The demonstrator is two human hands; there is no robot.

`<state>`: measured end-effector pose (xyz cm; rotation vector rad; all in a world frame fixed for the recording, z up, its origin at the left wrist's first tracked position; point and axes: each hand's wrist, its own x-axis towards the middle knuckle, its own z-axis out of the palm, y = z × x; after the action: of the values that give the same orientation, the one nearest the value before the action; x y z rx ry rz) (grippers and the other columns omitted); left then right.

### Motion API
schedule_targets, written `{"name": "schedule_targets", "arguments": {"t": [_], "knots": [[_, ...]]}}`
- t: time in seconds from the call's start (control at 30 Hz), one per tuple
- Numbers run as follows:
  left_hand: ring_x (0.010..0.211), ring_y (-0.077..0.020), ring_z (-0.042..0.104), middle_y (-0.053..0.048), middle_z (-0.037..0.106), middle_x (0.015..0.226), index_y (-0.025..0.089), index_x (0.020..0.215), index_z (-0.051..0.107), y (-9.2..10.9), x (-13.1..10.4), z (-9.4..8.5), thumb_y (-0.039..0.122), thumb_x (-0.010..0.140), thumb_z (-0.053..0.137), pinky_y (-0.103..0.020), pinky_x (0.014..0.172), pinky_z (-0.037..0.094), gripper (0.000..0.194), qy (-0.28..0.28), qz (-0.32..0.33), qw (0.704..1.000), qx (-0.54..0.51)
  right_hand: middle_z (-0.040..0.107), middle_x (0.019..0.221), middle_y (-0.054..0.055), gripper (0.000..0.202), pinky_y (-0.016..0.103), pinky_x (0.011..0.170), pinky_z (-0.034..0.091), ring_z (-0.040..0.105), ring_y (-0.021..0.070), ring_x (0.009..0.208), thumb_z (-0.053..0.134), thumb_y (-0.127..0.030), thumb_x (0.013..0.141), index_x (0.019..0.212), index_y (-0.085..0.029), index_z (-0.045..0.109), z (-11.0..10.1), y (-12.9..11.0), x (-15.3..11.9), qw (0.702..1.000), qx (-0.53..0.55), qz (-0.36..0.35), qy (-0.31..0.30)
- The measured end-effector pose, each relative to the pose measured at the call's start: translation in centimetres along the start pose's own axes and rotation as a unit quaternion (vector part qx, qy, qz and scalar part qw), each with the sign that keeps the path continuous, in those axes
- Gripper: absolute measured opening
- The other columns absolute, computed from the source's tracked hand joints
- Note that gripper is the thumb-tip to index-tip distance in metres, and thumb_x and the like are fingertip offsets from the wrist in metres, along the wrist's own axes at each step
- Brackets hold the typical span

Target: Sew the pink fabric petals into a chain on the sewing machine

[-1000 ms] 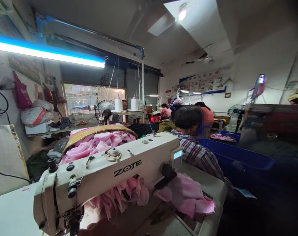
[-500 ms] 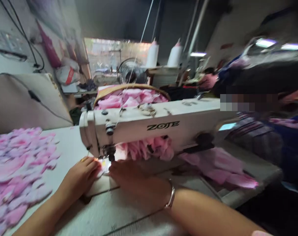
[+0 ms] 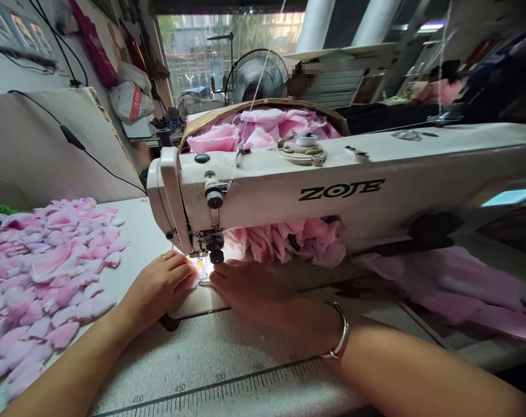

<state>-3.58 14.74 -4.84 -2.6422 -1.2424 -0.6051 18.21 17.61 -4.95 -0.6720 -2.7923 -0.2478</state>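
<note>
A white sewing machine point(image 3: 263, 191) stretches across the view, its lamp lighting the needle area. My left hand point(image 3: 161, 286) lies just left of the needle, fingers together and pressed on a small pale pink fabric piece point(image 3: 203, 271) under the presser foot. On the right of the needle, my right hand point(image 3: 249, 289) has its fingers closed by the edge of the same piece; its fingertips are partly hidden. Gathered pink fabric point(image 3: 284, 240) is bunched behind the needle beneath the machine arm. Many small pink pieces point(image 3: 58, 266) are heaped on the table at the left.
Behind the machine stands a container point(image 3: 341, 123) filled with pink fabric. More pink fabric point(image 3: 458, 284) lies at the right under the machine arm. A fan point(image 3: 258, 75) and a seated person point(image 3: 440, 87) are farther back. A ruler strip point(image 3: 219, 385) runs along the near table.
The view has turned to the right and down and moved closer, so the machine looks larger. Both hands remain beside the needle.
</note>
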Motion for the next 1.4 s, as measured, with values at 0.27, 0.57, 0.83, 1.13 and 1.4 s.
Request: {"name": "schedule_targets", "arguments": {"t": [0.27, 0.57, 0.83, 1.13, 1.4], "knots": [[0.076, -0.0184, 0.052, -0.003, 0.059, 0.078, 0.014, 0.087, 0.062, 0.8, 0.4, 0.3, 0.019, 0.095, 0.047, -0.035, 0.070, 0.045, 0.018, -0.013, 0.008, 1.000, 0.017, 0.062, 0.081, 0.003, 0.008, 0.033, 0.050, 0.031, 0.054, 0.0174, 0.065, 0.054, -0.014, 0.090, 0.085, -0.017, 0.060, 0.1, 0.0, -0.1, 1.000, 0.010, 0.000, 0.015], [0.106, -0.0196, 0.051, -0.005, 0.057, 0.117, 0.023, 0.121, 0.055, 0.7, -1.0, -0.5, 0.024, 0.098, 0.043, -0.037, 0.090, 0.045, 0.026, -0.095, -0.032, 0.993, -0.067, 0.066, 0.092, 0.003, 0.019, 0.031, 0.057, 0.033, 0.060, 0.0165, 0.076, 0.047, -0.027, 0.094, 0.087, -0.019, 0.062, -2.0, 1.4, -0.5, 0.985, 0.094, 0.126, -0.064], [0.103, -0.0200, 0.053, -0.006, 0.061, 0.113, 0.021, 0.124, 0.054, 1.2, -1.0, -0.9, 0.023, 0.098, 0.039, -0.038, 0.092, 0.047, 0.030, -0.123, -0.022, 0.991, -0.054, 0.066, 0.089, 0.001, 0.018, 0.031, 0.053, 0.027, 0.059, 0.0151, 0.071, 0.049, -0.028, 0.094, 0.088, -0.018, 0.063, -1.5, 1.3, -0.2, 0.989, 0.074, 0.123, -0.046], [0.094, -0.0191, 0.057, -0.005, 0.063, 0.103, 0.021, 0.112, 0.057, 1.6, -0.9, -1.5, 0.014, 0.091, 0.046, -0.033, 0.084, 0.048, 0.025, -0.132, -0.035, 0.990, -0.040, 0.066, 0.077, 0.002, 0.018, 0.030, 0.051, 0.024, 0.058, 0.0142, 0.065, 0.052, -0.027, 0.092, 0.083, -0.019, 0.065, -0.9, 1.2, -0.1, 0.991, 0.052, 0.122, -0.024], [0.097, -0.0218, 0.056, -0.006, 0.063, 0.103, 0.021, 0.109, 0.058, 2.7, -0.6, -1.6, 0.006, 0.082, 0.047, -0.036, 0.085, 0.048, 0.033, -0.142, -0.065, 0.987, -0.030, 0.066, 0.076, 0.002, 0.013, 0.030, 0.048, 0.020, 0.058, 0.0154, 0.067, 0.056, -0.023, 0.091, 0.081, -0.019, 0.064, -0.9, 1.1, 0.1, 0.994, 0.014, 0.095, -0.051]]}}
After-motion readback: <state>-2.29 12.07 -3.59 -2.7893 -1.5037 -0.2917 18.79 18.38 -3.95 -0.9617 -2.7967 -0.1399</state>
